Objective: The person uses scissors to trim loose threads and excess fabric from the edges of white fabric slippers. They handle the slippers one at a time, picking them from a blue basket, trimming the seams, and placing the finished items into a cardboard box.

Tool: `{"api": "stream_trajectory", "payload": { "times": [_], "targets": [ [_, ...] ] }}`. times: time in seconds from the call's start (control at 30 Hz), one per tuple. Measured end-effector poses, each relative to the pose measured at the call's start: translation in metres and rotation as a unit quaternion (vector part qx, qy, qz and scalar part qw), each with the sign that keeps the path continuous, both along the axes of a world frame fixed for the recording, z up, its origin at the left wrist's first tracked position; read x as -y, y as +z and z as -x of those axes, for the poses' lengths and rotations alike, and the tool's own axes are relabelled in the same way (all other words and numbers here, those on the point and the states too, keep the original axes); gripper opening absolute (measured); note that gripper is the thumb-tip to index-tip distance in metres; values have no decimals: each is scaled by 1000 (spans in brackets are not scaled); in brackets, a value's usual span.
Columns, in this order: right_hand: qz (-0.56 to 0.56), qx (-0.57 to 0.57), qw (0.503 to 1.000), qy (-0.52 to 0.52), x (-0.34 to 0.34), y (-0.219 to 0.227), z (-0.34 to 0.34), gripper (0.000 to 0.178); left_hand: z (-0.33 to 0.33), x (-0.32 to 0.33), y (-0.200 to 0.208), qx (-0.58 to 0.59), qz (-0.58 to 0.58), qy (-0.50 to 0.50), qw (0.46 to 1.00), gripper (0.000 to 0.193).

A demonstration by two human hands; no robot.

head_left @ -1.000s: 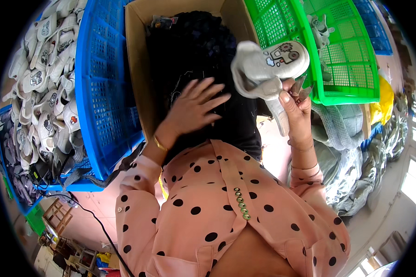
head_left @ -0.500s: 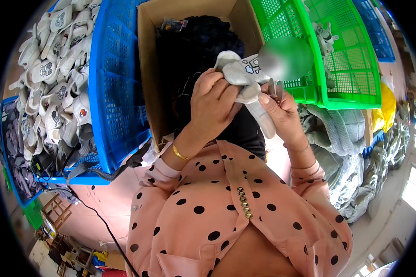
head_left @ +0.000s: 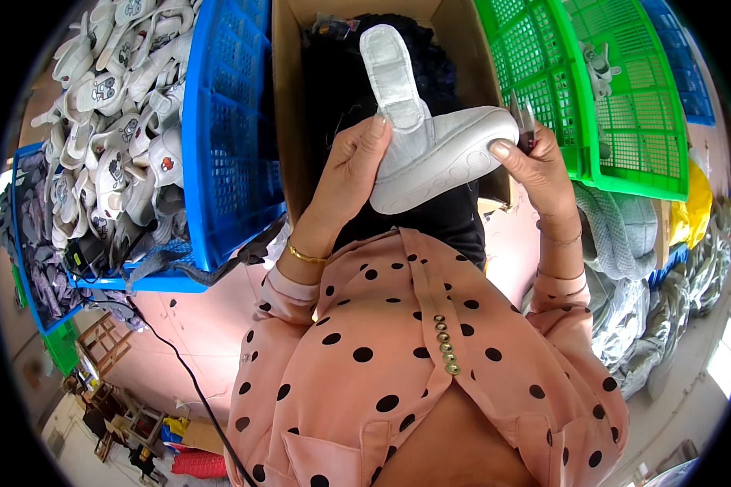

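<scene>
A pale grey-white shoe [head_left: 443, 150] is held up in front of my chest, tilted so its side and sole edge show. Its wide strap [head_left: 391, 77] sticks upward, lining side toward me. My left hand [head_left: 348, 166] is closed on the shoe at the base of the strap, thumb on top. At the other end, my right hand [head_left: 544, 170] pinches the rounded tip, its thumb against the sole edge. A small metal tool with a pointed blade [head_left: 525, 118] is tucked in the right fingers; its handle is mostly hidden.
A cardboard box [head_left: 291, 122] with dark contents stands ahead. On the left, a blue crate [head_left: 227, 138] borders a big heap of similar shoes [head_left: 110, 138]. Green crates [head_left: 536, 81] stand on the right, above grey fabric and plastic bags [head_left: 625, 300]. A black cable [head_left: 187, 373] hangs at lower left.
The shoe has been turned over: its printed upper faced me before, now its side and sole edge do. The strap has swung upward, and my hands have moved apart to its two ends.
</scene>
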State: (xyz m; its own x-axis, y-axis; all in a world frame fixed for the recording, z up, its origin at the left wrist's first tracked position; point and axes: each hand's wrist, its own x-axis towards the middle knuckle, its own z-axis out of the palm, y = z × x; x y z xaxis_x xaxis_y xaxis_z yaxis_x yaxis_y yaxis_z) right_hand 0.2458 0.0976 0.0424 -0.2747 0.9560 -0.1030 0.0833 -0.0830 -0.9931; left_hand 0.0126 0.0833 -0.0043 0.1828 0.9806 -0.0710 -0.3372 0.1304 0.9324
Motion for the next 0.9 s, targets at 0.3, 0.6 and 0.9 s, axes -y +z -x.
{"api": "stream_trajectory", "payload": {
  "times": [0.3,0.6,0.9],
  "targets": [
    [26,-10,999,21,-1,-14,-13,41,5,-1,17,-74,-68,-32,994,27],
    [-372,448,812,-49,9,27,14,39,-2,11,44,-139,-73,132,979,19],
    [-483,540,690,-4,4,44,28,43,-7,16,49,-160,-161,172,959,12]
  ]
}}
